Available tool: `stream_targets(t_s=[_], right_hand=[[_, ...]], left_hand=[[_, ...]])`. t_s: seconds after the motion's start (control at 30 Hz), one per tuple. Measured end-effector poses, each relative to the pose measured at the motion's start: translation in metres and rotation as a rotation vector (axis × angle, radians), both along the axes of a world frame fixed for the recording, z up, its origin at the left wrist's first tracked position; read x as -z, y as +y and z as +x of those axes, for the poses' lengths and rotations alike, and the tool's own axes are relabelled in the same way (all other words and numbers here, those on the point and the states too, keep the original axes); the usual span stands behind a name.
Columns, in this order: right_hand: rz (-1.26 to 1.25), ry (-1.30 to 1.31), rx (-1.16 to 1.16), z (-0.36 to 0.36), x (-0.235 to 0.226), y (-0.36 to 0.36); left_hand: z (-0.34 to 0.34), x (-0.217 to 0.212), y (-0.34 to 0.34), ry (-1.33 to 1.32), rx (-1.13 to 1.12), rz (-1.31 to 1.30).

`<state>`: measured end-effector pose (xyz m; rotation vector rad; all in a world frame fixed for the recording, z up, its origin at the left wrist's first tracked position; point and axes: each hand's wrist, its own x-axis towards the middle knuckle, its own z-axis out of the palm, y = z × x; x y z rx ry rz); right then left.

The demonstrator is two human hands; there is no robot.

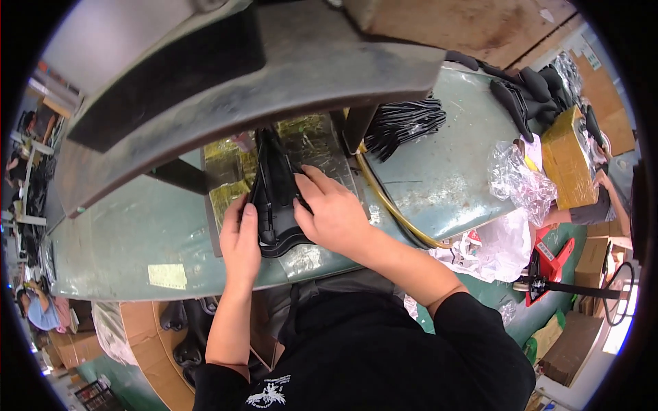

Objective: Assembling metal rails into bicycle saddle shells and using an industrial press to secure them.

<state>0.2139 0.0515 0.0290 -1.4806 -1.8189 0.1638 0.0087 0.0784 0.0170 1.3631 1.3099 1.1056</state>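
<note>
One black saddle-shaped piece, held from both sides at once. Lies on a base wrapped in yellow tape, under an arching dark metal frame, narrow nose pointing away beneath the beam, broad end toward the body and close to the near edge of the green counter. At the left flank, left hand with fingers drawn in along the side and thumb against the upper edge; at the right, right hand with fingers bent over the rim and thumb nearer the broad end. Both sets of fingers narrow, holding the piece between them; cannot tell how firmly. Seems gripped from opposite sides to keep the long shape from twisting or sliding, and set lengthwise probably to fit between the frame's legs.

Just beyond the right leg, a bundle of black strips, perhaps parked there to stay within reach. Yellow hose curving toward the near edge, likely routed aside to leave the hands room. Farther right, crumpled clear plastic. Below the counter at left, a cardboard box holding more black shapes, apparently for easy storage.
</note>
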Motion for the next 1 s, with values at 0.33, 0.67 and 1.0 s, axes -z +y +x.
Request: stream_targets(t_s=[0.33, 0.67, 1.0], right_hand=[[0.288, -0.032, 0.138, -0.018, 0.024, 0.068], [0.225, 0.159, 0.109, -0.019, 0.021, 0.049], [-0.053, 0.388, -0.163, 0.026, -0.012, 0.013]], left_hand=[[0.028, 0.001, 0.069, 0.647, -0.069, 0.642], [0.026, 0.008, 0.054, 0.549, -0.147, 0.748], [-0.001, -0.012, 0.055, 0.315, 0.032, 0.158]])
